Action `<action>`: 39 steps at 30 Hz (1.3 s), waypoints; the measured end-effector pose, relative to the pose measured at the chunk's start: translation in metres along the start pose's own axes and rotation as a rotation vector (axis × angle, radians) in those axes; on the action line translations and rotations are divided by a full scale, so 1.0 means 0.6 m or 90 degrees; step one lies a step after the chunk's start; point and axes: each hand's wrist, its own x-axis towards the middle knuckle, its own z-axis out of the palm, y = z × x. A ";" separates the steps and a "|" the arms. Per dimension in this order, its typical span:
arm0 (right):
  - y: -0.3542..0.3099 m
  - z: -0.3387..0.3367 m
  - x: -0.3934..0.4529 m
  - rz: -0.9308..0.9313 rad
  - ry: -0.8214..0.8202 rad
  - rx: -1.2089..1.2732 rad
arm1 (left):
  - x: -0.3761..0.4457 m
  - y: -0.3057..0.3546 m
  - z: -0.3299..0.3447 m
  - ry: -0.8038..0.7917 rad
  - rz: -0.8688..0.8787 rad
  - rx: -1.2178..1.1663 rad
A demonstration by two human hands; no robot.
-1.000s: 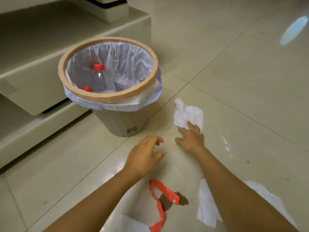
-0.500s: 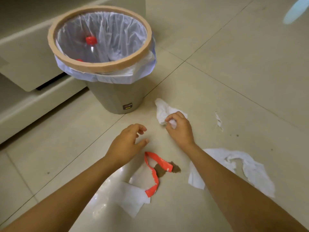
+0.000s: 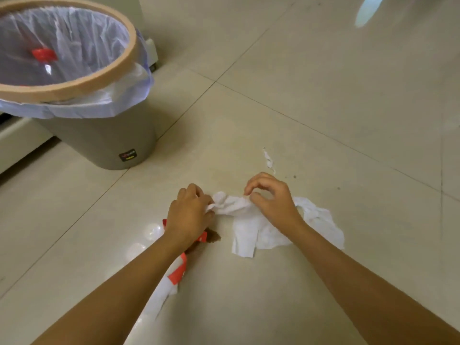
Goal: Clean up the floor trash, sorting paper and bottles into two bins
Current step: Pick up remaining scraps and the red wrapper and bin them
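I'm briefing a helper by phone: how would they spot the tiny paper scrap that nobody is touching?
Start at the grey bin, then look right across the floor. Just beyond the right hand lies a thin white sliver, alone on bare tile and far smaller than the crumpled sheets.

Tiled floor [image 3: 323,83] carries a bin [image 3: 99,140], white paper [image 3: 251,232], red strip [image 3: 178,271].

No text can be read. The grey bin [image 3: 99,143], far left on the floor, bears a small dark sticker [image 3: 127,154] with red and yellow marks, too blurred to make out.
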 end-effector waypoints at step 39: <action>-0.167 0.085 -0.004 -0.023 -0.200 -0.072 | -0.121 -0.064 -0.267 0.109 -0.040 -0.087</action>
